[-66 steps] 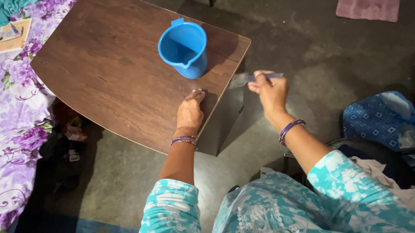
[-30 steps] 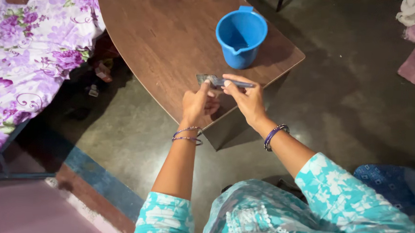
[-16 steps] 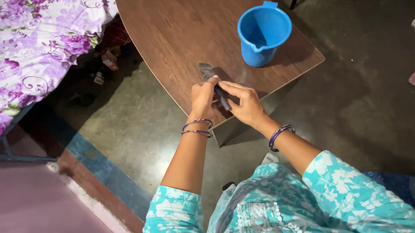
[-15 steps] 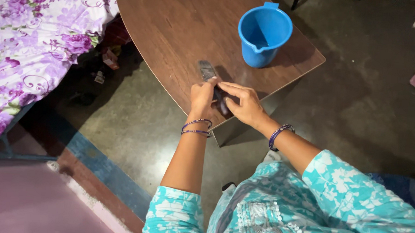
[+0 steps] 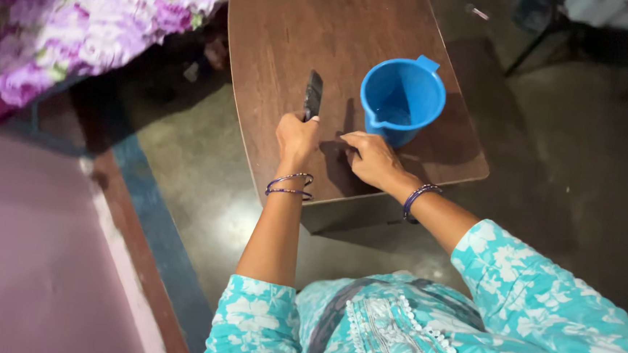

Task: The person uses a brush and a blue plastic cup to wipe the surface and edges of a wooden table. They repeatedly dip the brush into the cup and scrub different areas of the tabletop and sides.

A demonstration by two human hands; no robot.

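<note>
Two hands mid-frame: left grip [image 5: 296, 133] closed round dark flat brush [image 5: 312, 95] on bare worktop [image 5: 294, 30], right grip [image 5: 370, 157] loose, empty, beside blue jug [image 5: 402, 100].

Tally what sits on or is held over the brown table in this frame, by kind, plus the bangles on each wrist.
Blue jug: 1
Dark brush, held in the left hand: 1
Bangles on the left wrist: 2
Bangles on the right wrist, count unclear: at least 1
Total: at least 5, on the table.

Brush [image 5: 312, 96] handle hidden inside left hand [image 5: 297, 134]. Table [image 5: 294, 30] cut off at 12 o'clock edge. Flowered cloth [image 5: 84, 17] at 10 o'clock blurred. Jug [image 5: 402, 98] contents possibly water; unclear.
</note>
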